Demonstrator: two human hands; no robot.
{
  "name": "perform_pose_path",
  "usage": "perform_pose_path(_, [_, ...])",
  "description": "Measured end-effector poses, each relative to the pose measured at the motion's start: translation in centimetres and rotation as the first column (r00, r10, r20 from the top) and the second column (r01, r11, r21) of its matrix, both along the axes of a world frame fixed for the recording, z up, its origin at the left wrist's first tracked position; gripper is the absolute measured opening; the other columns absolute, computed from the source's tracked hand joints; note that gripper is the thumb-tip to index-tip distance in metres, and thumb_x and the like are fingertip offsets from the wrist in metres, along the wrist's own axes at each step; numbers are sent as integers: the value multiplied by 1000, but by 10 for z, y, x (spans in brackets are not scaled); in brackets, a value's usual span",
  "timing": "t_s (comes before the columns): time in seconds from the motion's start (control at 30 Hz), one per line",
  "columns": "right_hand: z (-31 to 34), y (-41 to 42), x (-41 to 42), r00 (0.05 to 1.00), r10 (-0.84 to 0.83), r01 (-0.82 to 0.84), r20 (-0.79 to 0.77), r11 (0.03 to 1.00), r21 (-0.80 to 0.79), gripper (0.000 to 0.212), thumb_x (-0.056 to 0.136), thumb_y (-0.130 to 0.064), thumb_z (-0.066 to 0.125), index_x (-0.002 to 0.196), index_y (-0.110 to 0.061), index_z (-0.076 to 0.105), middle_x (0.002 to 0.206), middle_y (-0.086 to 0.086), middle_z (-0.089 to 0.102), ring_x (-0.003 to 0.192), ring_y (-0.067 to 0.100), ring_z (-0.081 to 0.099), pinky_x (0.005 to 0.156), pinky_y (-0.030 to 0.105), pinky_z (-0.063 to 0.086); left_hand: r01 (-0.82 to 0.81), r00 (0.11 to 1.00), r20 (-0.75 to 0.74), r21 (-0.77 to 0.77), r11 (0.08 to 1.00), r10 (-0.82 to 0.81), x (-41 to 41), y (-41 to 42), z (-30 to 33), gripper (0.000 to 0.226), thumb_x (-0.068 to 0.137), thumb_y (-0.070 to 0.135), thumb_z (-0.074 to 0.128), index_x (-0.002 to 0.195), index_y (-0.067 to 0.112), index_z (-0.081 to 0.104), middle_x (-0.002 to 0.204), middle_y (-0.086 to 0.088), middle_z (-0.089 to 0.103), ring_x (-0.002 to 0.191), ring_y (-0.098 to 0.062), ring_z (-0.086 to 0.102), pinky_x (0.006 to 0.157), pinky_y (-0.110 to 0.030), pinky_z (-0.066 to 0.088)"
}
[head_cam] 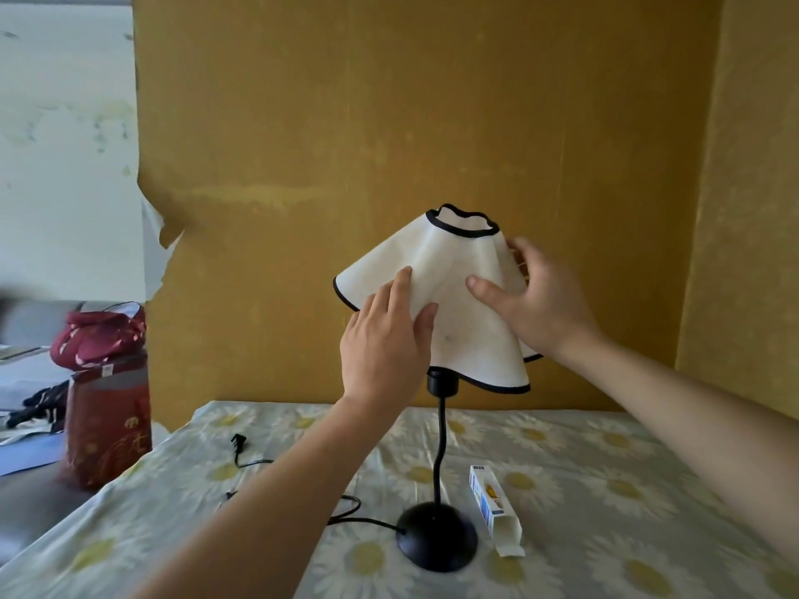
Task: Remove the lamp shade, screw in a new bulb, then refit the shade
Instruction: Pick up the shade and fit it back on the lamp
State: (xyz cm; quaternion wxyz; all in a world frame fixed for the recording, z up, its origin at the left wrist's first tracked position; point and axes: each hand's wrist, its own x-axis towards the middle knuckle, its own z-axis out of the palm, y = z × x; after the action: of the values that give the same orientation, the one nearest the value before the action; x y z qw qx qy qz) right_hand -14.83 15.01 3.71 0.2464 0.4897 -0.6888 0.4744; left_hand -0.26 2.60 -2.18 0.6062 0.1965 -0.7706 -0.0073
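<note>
A white fluted lamp shade with black trim sits tilted over the top of a black lamp. The lamp's socket shows just under the shade's lower edge. Its curved stem runs down to a round black base on the table. My left hand presses on the shade's left side, fingers spread over the fabric. My right hand grips the shade's right side, thumb in front and fingers behind. A white and blue bulb box lies open-ended right of the base. No bulb is visible.
The table wears a daisy-print cloth. The lamp's black cord and plug trail left across it. A red gift bag with dark red cloth stands off the table's left edge. A yellow-brown wall rises right behind.
</note>
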Motion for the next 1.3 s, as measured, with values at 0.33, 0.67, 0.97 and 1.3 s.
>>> perform_pose_path(0.33, [0, 1, -2, 997, -81, 81, 0, 991, 104, 77, 82, -68, 64, 142, -21, 54, 121, 0, 57, 110, 18, 57, 87, 33, 46, -39, 997, 65, 84, 996, 33, -4, 2, -6, 54, 105, 47, 43, 150, 17, 43, 119, 4, 69, 104, -21, 65, 64, -30, 38])
perform_pose_path(0.67, [4, 3, 6, 995, -82, 71, 62, 983, 167, 74, 84, -64, 65, 144, -22, 53, 125, 0, 58, 109, 16, 55, 86, 30, 41, -59, 991, 124, 159, 986, 40, -3, 7, -7, 54, 106, 48, 38, 151, 18, 40, 110, 5, 68, 94, -21, 64, 61, -31, 37])
perform_pose_path(0.97, [12, 7, 4, 981, 42, -81, 191, 977, 197, 45, 88, -51, 68, 125, -27, 65, 93, -24, 61, 80, -9, 57, 62, 16, 43, -77, 985, 166, 176, 981, 48, -1, 12, 3, 49, 106, 47, 38, 146, 20, 43, 110, 5, 69, 96, -20, 64, 62, -30, 38])
perform_pose_path(1.3, [2, 6, 5, 979, 41, -88, 198, 968, 236, 29, 88, -53, 67, 110, -34, 65, 93, -25, 63, 81, -9, 60, 59, 13, 42, -85, 979, 197, 188, 979, 47, 4, 14, -6, 49, 106, 47, 37, 146, 20, 42, 112, 6, 68, 97, -19, 64, 62, -30, 37])
